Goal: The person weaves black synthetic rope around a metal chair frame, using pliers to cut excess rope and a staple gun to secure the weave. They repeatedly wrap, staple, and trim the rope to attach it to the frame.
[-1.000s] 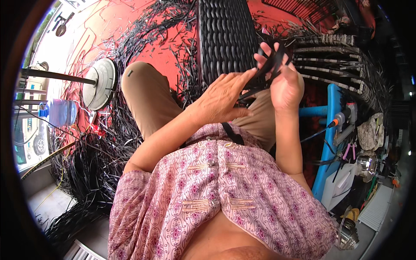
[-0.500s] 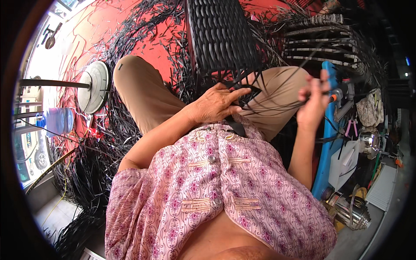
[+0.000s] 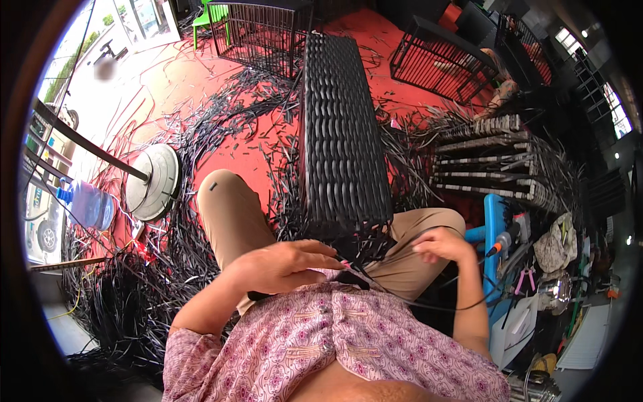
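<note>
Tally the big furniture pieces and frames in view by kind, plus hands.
Woven black panel: 1
Bare black wire frames: 2
Partly woven frames stacked on the right: 1 stack, count inside unclear
Round fan base: 1
Water bottle: 1
Hands: left hand, right hand: 2
Total: 8

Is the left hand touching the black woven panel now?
Cannot tell. In the head view, the left hand lies at the frayed near end of the black woven panel, but loose strips hide any contact.
</note>
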`<action>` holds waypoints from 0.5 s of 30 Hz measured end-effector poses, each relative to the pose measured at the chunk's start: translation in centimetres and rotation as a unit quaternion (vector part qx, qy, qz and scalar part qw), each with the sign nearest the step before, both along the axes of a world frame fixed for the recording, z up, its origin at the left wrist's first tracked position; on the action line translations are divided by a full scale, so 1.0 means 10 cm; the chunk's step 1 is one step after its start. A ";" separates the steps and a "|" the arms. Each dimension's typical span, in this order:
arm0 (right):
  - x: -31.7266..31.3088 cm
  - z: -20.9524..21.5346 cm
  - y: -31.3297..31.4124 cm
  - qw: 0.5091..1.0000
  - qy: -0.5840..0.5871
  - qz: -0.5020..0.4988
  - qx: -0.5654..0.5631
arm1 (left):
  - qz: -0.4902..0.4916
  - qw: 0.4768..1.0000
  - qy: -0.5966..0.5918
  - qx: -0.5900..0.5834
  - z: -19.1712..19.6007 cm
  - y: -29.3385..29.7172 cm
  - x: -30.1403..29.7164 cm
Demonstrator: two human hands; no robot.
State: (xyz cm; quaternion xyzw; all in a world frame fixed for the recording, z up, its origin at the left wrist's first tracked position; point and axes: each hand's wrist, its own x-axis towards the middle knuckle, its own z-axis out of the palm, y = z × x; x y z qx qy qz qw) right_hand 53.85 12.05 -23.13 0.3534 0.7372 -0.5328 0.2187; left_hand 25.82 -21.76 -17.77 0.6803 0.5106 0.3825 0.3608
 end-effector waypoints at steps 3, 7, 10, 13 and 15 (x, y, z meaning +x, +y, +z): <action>-0.17 0.72 0.62 0.987 0.140 -0.062 0.041 | 0.110 0.993 -0.035 -0.002 0.07 0.28 -0.64; -1.39 0.79 1.37 0.903 0.372 -0.215 -0.015 | 0.383 0.917 -0.093 -0.061 -0.36 1.33 -1.90; -2.46 0.16 1.61 0.898 0.381 -0.205 0.083 | 0.487 0.861 -0.083 -0.118 -0.67 2.31 -2.63; -3.33 -0.70 1.70 0.904 0.361 -0.206 0.103 | 0.554 0.827 -0.026 -0.096 -1.21 3.00 -3.20; -3.66 -1.11 1.64 0.879 0.387 -0.185 0.210 | 0.540 0.831 0.053 -0.121 -1.41 3.19 -3.51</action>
